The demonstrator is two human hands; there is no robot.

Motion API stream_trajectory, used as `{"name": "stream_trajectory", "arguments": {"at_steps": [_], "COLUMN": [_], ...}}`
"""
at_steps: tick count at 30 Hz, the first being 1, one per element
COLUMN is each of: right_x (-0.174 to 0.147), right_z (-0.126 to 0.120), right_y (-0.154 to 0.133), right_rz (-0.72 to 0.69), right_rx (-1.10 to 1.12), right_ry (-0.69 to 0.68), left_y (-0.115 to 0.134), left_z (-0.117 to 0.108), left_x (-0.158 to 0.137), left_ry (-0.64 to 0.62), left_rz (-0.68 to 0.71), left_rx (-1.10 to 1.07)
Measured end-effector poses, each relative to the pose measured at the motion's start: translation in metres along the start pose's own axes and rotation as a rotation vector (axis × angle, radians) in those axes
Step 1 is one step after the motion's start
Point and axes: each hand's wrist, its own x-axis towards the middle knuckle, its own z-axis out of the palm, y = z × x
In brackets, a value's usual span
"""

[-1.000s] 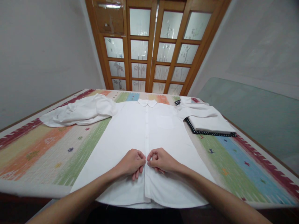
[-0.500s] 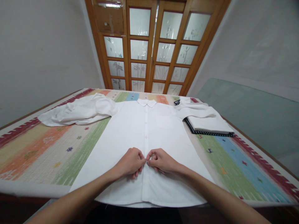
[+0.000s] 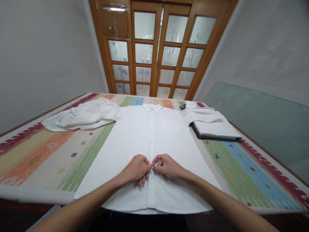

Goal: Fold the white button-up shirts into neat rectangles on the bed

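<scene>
A white collared shirt (image 3: 135, 135) lies front side up on the table, its collar at the far side and its hem at the near edge. My left hand (image 3: 138, 168) pinches the shirt's front placket in its lower half. Facing it from the other side, my right hand (image 3: 167, 166) pinches the same spot, fingertips almost touching the left ones. Whatever button sits between the fingers is hidden. Higher up, several small buttons show along the placket. One sleeve (image 3: 84, 114) lies loosely crumpled to the left; the other reaches right.
A patterned, striped cloth (image 3: 72, 154) covers the table. Folded white clothing (image 3: 217, 127) rests on a black dotted fabric (image 3: 229, 139) at the right, partly under the shirt's sleeve. A pale green panel (image 3: 260, 119) leans along the right wall. Wooden glazed doors (image 3: 155, 48) stand behind.
Both hands stay pinched at the same place on the placket, with barely any finger movement. The camera view has shifted very slightly.
</scene>
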Motion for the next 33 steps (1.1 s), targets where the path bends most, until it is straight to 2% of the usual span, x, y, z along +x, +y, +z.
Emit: {"name": "stream_trajectory", "arguments": {"at_steps": [9, 13, 20, 27, 33], "right_x": [-0.001, -0.001, 0.001, 0.002, 0.003], "right_z": [0.0, -0.001, -0.002, -0.003, -0.003], "right_y": [-0.002, -0.002, 0.004, 0.0, -0.004], "right_rz": [-0.004, -0.037, -0.083, -0.103, -0.088], "right_rx": [-0.025, -0.047, -0.038, -0.107, -0.092], "right_ry": [0.003, -0.022, -0.061, -0.057, -0.077], "left_y": [-0.011, -0.009, -0.012, -0.006, -0.003], "left_z": [0.002, 0.0, -0.006, -0.005, -0.007], "left_x": [0.007, 0.007, 0.01, 0.001, 0.0], "left_ry": [0.0, -0.041, -0.102, -0.014, -0.003], "left_rz": [-0.003, 0.007, 0.011, 0.045, 0.059], "left_rx": [-0.189, -0.231, -0.223, -0.059, -0.006]}}
